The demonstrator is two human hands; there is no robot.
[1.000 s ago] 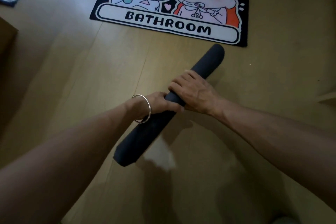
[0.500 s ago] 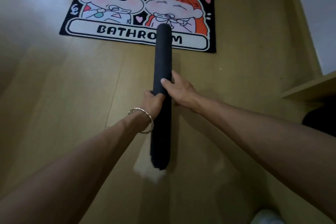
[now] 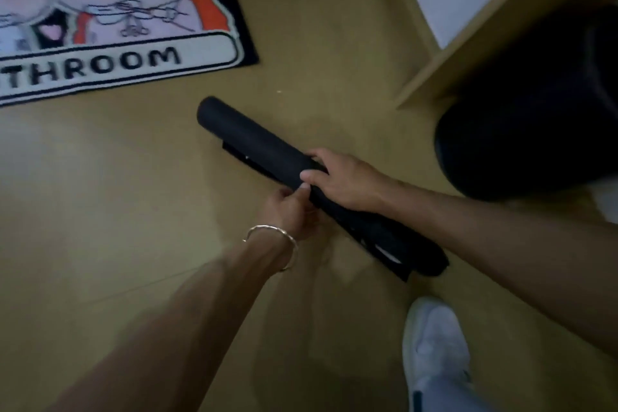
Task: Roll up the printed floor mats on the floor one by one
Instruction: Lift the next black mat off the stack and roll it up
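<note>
Matt black rolled mat (image 3: 264,147), fuzzy printed mat (image 3: 127,27), smooth wood-look floor (image 3: 100,194).

One legible text found. The flat mat (image 3: 110,27), lying on the floor at far left, carries black capitals in a white, black-outlined banner along its near edge. Visible letters: "THROOM". The start of the word is cut off by the left frame edge. No other text, brand, number or sign is readable anywhere.
</note>
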